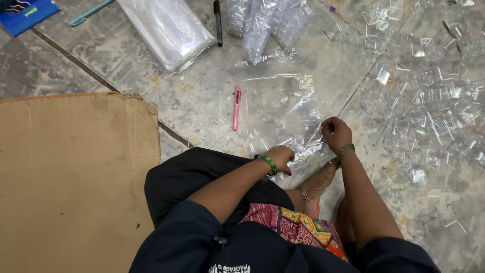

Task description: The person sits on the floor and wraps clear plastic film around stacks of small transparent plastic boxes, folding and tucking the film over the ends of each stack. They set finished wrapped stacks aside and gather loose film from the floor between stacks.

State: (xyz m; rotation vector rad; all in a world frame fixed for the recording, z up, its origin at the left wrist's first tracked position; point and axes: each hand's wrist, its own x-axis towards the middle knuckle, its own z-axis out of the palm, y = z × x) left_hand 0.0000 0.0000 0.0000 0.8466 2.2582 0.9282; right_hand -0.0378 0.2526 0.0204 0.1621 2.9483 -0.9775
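Fig.: person seated on stone floor (pixel 202 106), head view. Left hand (pixel 281 157) and right hand (pixel 335 133) both closed, pinching one crinkled clear plastic film piece (pixel 305 147) just beyond the knees, near centre. Far right: wide scatter of small clear plastic pieces (pixel 429 96), prob. finished output, so work looks well under way. Far centre: stack of flat clear plastic sheets (pixel 169 28) and clear bags (pixel 262 25), prob. stock left. Pink utility knife (pixel 236 107) lies unused, left of hands; brown cardboard sheet (pixel 70 177) near left.
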